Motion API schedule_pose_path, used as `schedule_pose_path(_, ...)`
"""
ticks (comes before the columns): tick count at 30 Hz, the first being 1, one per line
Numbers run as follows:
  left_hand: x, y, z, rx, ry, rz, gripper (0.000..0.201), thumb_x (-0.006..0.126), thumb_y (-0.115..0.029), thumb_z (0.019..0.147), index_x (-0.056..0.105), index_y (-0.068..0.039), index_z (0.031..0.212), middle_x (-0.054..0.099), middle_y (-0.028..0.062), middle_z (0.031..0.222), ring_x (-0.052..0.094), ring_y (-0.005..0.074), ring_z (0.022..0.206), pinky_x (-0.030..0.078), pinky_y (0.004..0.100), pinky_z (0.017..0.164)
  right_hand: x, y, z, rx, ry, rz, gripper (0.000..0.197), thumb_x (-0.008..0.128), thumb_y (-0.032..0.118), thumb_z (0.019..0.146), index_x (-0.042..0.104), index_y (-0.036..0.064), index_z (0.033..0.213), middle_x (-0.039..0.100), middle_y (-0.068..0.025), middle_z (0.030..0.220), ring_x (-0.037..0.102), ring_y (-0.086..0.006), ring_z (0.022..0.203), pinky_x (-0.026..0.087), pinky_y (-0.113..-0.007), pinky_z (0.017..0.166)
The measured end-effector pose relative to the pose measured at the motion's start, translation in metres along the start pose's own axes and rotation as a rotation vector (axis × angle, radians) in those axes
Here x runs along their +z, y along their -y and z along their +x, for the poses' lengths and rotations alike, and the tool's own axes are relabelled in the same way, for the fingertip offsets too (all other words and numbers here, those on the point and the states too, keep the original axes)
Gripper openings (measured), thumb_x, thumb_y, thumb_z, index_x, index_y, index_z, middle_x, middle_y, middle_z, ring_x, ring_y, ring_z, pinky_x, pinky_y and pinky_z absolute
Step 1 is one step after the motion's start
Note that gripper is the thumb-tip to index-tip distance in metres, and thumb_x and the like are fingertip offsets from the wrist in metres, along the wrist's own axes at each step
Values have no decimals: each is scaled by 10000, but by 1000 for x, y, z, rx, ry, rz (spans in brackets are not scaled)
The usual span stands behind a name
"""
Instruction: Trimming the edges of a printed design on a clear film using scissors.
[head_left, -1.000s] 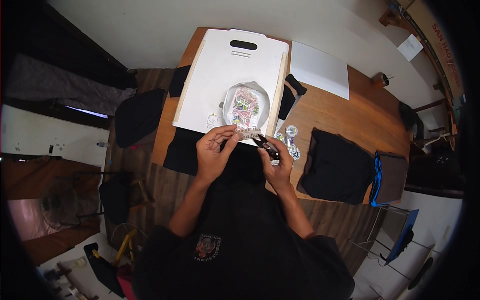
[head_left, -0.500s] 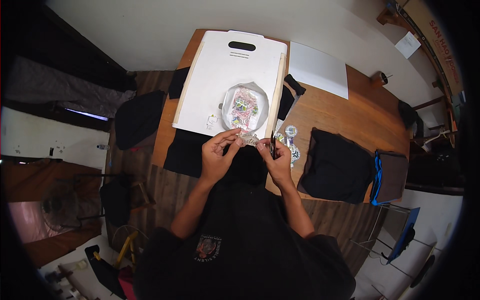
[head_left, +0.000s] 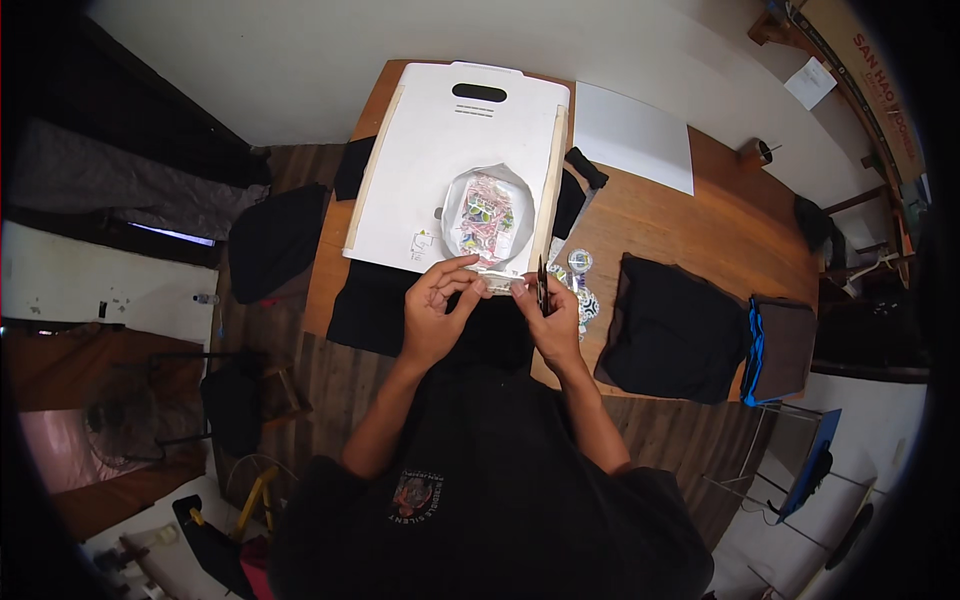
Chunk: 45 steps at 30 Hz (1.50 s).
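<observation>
Between my two hands is a small pale printed patch point(head_left: 502, 284), tilted so that mostly its narrow side shows. My left hand point(head_left: 432, 312) pinches its left end between thumb and fingers. The right end sits in the fingertips of my right hand point(head_left: 556, 325). A slim dark tool point(head_left: 542, 288) also stands up from my right hand; I cannot make out its kind. Just beyond the patch, a round white dish point(head_left: 451, 212) holds many colourful printed pieces. It rests on a large white board point(head_left: 410, 160) with a handle slot.
Shiny round stickers point(head_left: 580, 262) lie right of my right hand. Folded black cloth point(head_left: 680, 330) and a brown folded cloth with blue edging point(head_left: 782, 350) lie on the wooden table point(head_left: 650, 230). A white sheet point(head_left: 633, 135) and a brown cup point(head_left: 754, 154) are farther back.
The printed patch has tipped from showing its lettered face to nearly edge-on. Both hands keep hold of it in almost the same place. The view has shifted slightly.
</observation>
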<state>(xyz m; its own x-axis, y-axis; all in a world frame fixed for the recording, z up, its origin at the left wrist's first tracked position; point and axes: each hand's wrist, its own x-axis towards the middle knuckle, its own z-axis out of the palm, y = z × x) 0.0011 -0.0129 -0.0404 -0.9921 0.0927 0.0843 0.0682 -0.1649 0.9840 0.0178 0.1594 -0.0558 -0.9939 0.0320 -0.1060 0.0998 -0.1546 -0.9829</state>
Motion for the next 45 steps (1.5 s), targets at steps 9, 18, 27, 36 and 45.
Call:
schedule_pose_path(9, -1, 0, -1, 4, 23, 16, 384, 649, 95, 852, 535, 85, 1219, 673, 103, 940, 660, 129, 884, 519, 241, 838, -1, -9, 1, 12, -17, -33, 120, 670, 136, 915, 629, 24, 925, 502, 96, 705, 392, 13, 622, 284, -178, 549)
schedule_pose_path(18, 0, 1, -1, -31, 51, -31, 351, 606, 75, 890, 525, 78, 1231, 687, 127, 979, 667, 146, 909, 517, 256, 856, 0, -1, -1, -16, -64, -17, 130, 683, 147, 906, 612, 40, 892, 417, 120, 631, 323, 26, 557, 216, -175, 500)
schedule_pose_path(27, -1, -1, -3, -31, 35, -26, 350, 631, 72, 875, 540, 78, 1213, 656, 115, 1004, 647, 137, 938, 506, 243, 861, 3, 4, -5, 8, -62, 12, 131, 664, 141, 921, 612, 39, 858, 431, 116, 635, 332, 25, 567, 225, -180, 502)
schedule_pose_path(36, 2, 5, -9, -3, 96, 40, 187, 658, 96, 841, 673, 70, 1027, 658, 126, 1020, 638, 147, 955, 502, 250, 859, 9, -13, -9, -17, -43, -43, 128, 658, 130, 923, 604, 37, 854, 465, 100, 666, 353, 26, 595, 235, -180, 514)
schedule_pose_path(45, 1, -5, -4, 61, 0, 30, 273, 634, 95, 861, 652, 72, 1133, 664, 140, 1059, 631, 137, 942, 496, 241, 861, -4, 1, -8, 73, 169, 329, 326, 395, 299, 1022, 515, 14, 1125, 382, 12, 687, 331, -61, 546, 294, -217, 508)
